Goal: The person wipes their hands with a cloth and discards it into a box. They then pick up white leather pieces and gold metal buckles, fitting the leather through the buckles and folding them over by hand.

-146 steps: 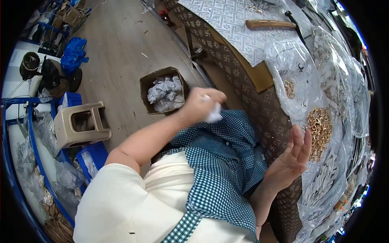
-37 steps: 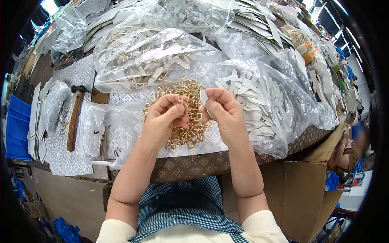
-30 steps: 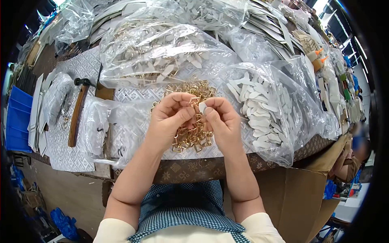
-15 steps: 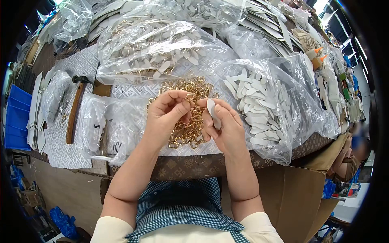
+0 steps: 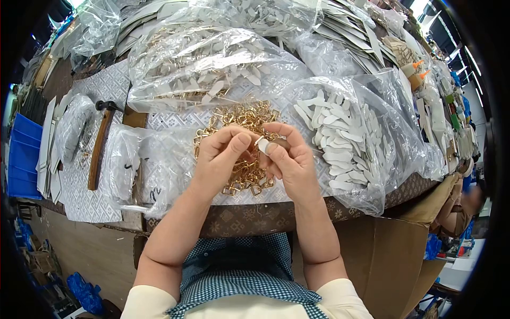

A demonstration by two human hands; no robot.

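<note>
Between my hands, above a pile of gold metal buckles (image 5: 246, 178), is a small white strip (image 5: 263, 145). My right hand (image 5: 291, 159) pinches the strip between thumb and fingers. My left hand (image 5: 220, 159) is closed at its left end, fingertips pressed together around a gold buckle (image 5: 258, 140) that is mostly hidden. The strip's upper end touches this buckle. To the right, many loose white strips (image 5: 340, 143) lie in an open clear plastic bag (image 5: 380, 181).
A hammer (image 5: 100, 146) with a wooden handle lies at the left, near a blue bin (image 5: 24, 154). A large clear bag (image 5: 212, 69) of strips with buckles lies behind the pile. Glue bottles (image 5: 417, 74) stand at the back right. A cardboard box (image 5: 372, 255) is below the table edge.
My hands have come together. The white strip has moved left and turned, and its end now meets the buckle at my left fingertips.
</note>
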